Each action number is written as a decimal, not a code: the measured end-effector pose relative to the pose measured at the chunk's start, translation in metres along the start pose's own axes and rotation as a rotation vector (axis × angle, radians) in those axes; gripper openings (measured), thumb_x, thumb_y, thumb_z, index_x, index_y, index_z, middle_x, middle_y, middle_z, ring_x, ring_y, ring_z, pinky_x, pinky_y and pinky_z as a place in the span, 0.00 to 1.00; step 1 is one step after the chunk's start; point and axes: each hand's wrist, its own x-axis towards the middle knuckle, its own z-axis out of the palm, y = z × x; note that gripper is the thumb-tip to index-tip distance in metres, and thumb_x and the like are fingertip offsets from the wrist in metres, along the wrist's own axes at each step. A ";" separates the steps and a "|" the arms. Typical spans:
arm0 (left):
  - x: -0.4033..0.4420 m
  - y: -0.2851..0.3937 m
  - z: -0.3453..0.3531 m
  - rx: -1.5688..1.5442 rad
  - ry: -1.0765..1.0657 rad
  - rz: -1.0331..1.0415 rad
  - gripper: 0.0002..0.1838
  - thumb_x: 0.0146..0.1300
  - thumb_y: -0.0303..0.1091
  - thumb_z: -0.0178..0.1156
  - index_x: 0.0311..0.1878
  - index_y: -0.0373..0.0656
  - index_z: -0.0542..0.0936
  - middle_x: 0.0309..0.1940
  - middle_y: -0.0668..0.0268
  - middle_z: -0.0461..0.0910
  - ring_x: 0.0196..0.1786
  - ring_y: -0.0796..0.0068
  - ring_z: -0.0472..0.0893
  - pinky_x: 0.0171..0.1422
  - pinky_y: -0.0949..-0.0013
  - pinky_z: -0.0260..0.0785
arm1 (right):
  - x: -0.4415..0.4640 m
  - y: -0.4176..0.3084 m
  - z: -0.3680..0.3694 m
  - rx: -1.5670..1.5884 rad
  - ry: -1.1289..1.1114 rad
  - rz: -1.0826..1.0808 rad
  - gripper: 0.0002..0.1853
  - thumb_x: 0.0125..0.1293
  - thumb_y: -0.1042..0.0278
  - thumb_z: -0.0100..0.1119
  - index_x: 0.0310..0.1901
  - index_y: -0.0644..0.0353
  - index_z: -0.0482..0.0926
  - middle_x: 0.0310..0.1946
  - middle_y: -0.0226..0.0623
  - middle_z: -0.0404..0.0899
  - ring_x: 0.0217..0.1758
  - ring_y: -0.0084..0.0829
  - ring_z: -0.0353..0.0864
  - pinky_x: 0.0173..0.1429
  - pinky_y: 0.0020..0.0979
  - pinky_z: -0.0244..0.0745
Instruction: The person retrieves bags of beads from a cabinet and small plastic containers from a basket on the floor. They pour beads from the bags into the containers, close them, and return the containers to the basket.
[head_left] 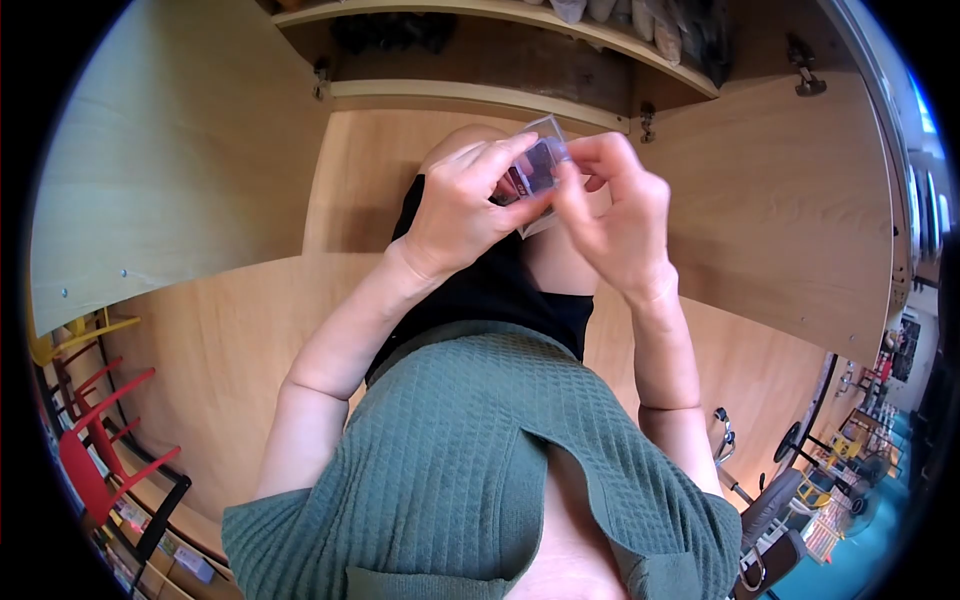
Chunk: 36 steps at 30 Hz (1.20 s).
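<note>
A small clear plastic box (541,172) with something dark inside is held up in front of my knees. My left hand (462,205) grips it from the left, with the thumb below and the fingers above. At its right side, my right hand (615,205) pinches the box's edge between thumb and fingers. A clear flap or panel stands up at the top of the box. What exactly lies inside is too small to make out.
Two open cabinet doors (180,150) (780,200) flank me. Ahead is a cabinet shelf (480,95) with bagged items above. A red chair (85,470) stands at the left, and a dark office chair (770,510) at the lower right.
</note>
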 end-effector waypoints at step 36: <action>-0.012 0.012 -0.013 0.064 -0.014 -0.070 0.45 0.44 0.31 0.81 0.69 0.43 0.74 0.35 0.68 0.78 0.36 0.77 0.76 0.43 0.73 0.74 | -0.014 0.040 0.026 -0.074 -0.151 0.115 0.07 0.54 0.80 0.73 0.32 0.65 0.82 0.27 0.37 0.84 0.23 0.22 0.81 0.29 0.25 0.76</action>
